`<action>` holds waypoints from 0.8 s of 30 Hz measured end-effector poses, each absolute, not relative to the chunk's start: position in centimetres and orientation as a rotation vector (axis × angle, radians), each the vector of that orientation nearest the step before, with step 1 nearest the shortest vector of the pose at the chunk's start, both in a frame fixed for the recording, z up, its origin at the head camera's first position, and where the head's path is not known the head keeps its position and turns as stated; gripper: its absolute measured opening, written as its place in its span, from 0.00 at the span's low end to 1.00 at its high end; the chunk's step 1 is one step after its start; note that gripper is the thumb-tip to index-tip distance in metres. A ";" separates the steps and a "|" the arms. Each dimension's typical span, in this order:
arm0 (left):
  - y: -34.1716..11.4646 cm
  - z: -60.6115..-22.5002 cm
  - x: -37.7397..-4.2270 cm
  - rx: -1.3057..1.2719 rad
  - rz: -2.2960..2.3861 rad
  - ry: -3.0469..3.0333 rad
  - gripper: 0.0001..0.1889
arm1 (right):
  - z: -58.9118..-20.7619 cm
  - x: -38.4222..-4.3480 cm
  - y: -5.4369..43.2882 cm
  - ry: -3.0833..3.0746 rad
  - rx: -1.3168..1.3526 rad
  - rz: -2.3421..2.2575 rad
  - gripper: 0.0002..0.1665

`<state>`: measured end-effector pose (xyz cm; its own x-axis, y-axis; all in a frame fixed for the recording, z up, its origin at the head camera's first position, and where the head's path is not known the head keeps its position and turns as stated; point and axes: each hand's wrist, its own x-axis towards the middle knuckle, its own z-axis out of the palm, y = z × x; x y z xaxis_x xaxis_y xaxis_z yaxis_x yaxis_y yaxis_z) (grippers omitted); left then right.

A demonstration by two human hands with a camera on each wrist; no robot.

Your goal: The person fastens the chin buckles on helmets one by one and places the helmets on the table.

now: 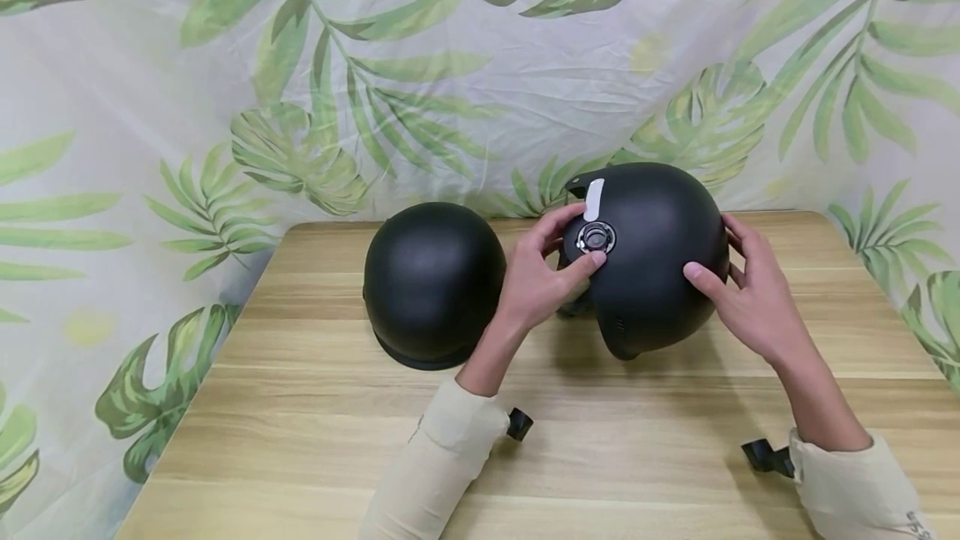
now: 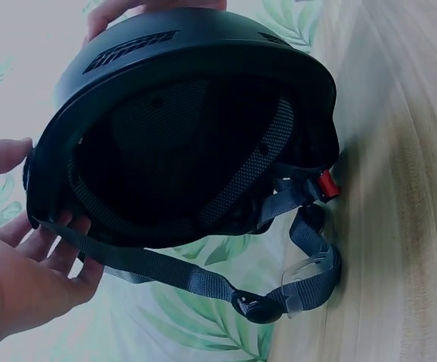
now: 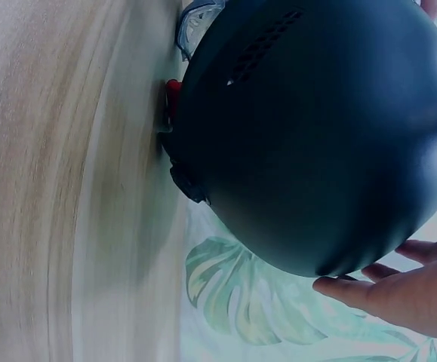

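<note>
A matte black helmet [image 1: 660,248] is held tilted on its side over the table's right half. My left hand [image 1: 543,273] grips its edge, thumb beside a round silver-ringed fitting [image 1: 596,237] and a white label [image 1: 593,200]. In the left wrist view that hand's fingers curl inside the rim, near a dark chin strap [image 2: 173,275]. The strap loops down past a red buckle part [image 2: 328,184] beside the tabletop. Around the rounded crown, my right hand [image 1: 757,298] holds the shell with thumb and fingers spread. Dark mesh-edged lining [image 2: 233,185] shows inside the helmet.
Another black helmet [image 1: 435,282] sits dome up on the wooden table [image 1: 315,423], just left of my left wrist. Behind the table hangs a leaf-print cloth [image 1: 420,107]. Small black mounts [image 1: 519,424] stick out from both sleeves.
</note>
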<state>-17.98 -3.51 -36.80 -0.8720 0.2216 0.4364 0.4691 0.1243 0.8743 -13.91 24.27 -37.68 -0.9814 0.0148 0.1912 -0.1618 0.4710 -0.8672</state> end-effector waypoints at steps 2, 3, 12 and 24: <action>-3.5 -36.8 -18.0 -0.707 -1.829 -2.205 0.32 | -37.7 -13.9 24.3 -2.539 0.128 1.515 0.53; -3.5 -36.8 -18.0 -0.715 -1.827 -2.211 0.33 | -37.6 -13.9 24.3 -2.537 0.128 1.508 0.54; -3.3 -36.8 -17.9 -0.711 -1.828 -2.247 0.35 | -37.5 -13.7 24.3 -2.526 0.114 1.473 0.54; -2.7 -36.3 -17.5 -0.739 -1.947 -2.158 0.34 | -37.6 -13.7 24.1 -2.569 0.107 1.519 0.48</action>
<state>-17.49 -2.71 -36.31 -0.8689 0.2605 0.4208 0.4453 0.0404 0.8945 -13.68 24.12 -37.58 -0.9855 0.0175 0.1689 -0.1396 0.4834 -0.8642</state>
